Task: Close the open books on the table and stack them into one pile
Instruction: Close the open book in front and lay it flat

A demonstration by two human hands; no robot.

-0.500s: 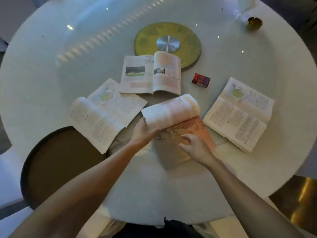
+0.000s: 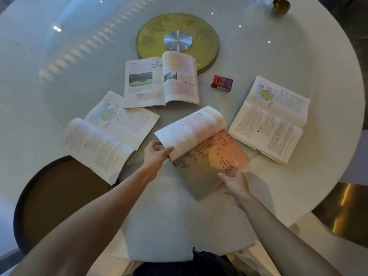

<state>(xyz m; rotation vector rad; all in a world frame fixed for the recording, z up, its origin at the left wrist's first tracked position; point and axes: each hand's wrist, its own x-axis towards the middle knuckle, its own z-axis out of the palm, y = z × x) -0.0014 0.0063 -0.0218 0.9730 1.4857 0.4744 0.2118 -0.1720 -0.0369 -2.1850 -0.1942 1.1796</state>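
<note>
A round white table (image 2: 298, 196) with a glossy top fills the view, spotted with reflected lights. At its middle sits a yellow-green disc (image 2: 201, 36) with a silver hub (image 2: 177, 41); everything else is placed from that disc.

Four books lie open on the near side of the disc. The photo book (image 2: 159, 82) lies just below it, its top right corner overlapping the disc's rim, with a landscape photo on its left page. Below and to the left of the disc is the left book (image 2: 111, 134), a map on its far page, its near corner hanging past the table's edge over a dark round seat (image 2: 49, 196). Below and to the right of the disc is the right book (image 2: 268, 120), also showing a map, lying flat and apart from both hands. A small red box (image 2: 221, 83) sits between the photo book and the right book. A small brass bowl (image 2: 281, 5) stands far right of the disc, near the table's rim.

Straight below the disc, nearest the person, is the middle book (image 2: 201, 140), with an orange page lying flat and a thick sheaf of pages arched up over it. The left hand (image 2: 156, 154) pinches the near corner of that raised sheaf, thumb on top, fingers underneath. The right hand (image 2: 235, 183) rests on the near right edge of the orange page, fingers loosely together and pressed to the paper. A dark garment (image 2: 199, 261) shows at the bottom edge.
</note>
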